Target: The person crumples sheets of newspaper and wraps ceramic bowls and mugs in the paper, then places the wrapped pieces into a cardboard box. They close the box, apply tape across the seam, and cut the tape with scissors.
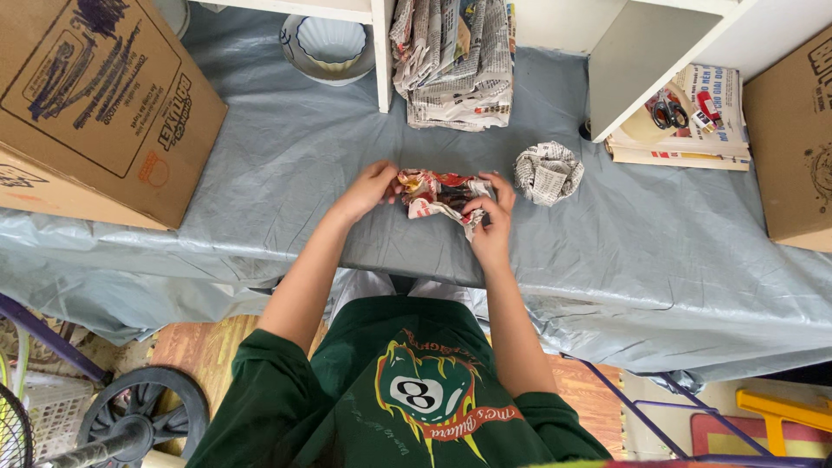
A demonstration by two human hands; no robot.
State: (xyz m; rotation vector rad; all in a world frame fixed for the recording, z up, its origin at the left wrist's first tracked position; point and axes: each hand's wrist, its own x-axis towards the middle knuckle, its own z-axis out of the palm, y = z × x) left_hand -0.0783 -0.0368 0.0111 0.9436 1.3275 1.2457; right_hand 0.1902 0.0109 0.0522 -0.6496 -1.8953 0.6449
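A crumpled bundle of coloured newspaper (440,195) lies on the grey plastic-covered table (286,165), and both my hands grip it. My left hand (371,188) pinches its left end. My right hand (490,217) closes over its right side and lower edge. What the paper is wrapped around is hidden. A second wrapped ball of black-and-white newspaper (548,172) rests on the table just right of my hands, untouched.
A stack of folded newspapers (452,62) sits at the back centre beside a white ribbed bowl (329,45). Cardboard boxes stand at the left (95,104) and right (796,139). Papers, scissors and tape (680,113) lie under a white shelf.
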